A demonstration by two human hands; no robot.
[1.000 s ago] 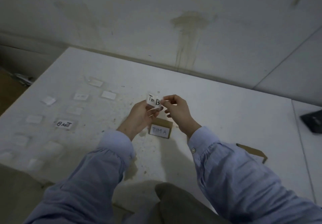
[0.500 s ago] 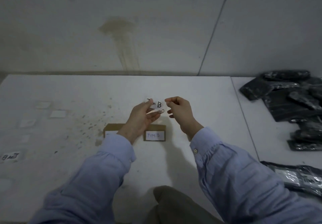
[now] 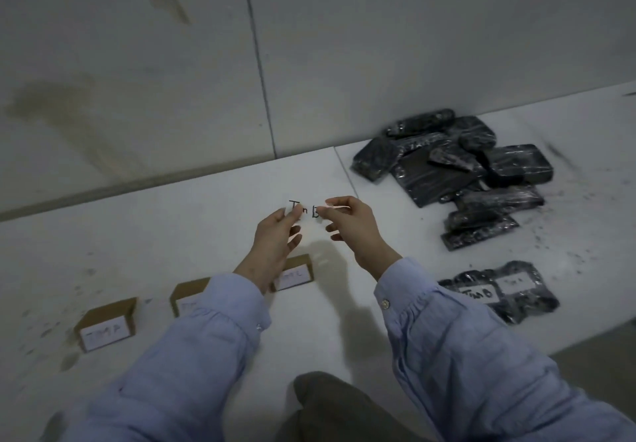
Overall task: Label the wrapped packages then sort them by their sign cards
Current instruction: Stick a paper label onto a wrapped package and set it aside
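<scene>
A small white label (image 3: 303,210) with handwritten letters is held up above the table between both hands. My left hand (image 3: 275,240) pinches its left end and my right hand (image 3: 347,225) pinches its right end. A heap of black wrapped packages (image 3: 457,170) lies at the back right. Two black packages with white labels (image 3: 499,292) lie on the table near my right sleeve. Three brown sign cards stand in a row: one at the left (image 3: 106,328), one in the middle (image 3: 187,295) partly hidden by my left sleeve, one (image 3: 296,273) behind my left wrist.
The white table (image 3: 344,321) runs up to a pale wall (image 3: 309,46) at the back. Dark specks mark the table at the far right. A seam splits the tabletop just left of the package heap. My knee shows at the bottom centre.
The view has swung right, bringing the package heap and the labelled packages fully into sight. My hands kept the label between them; the right hand now pinches its right end.
</scene>
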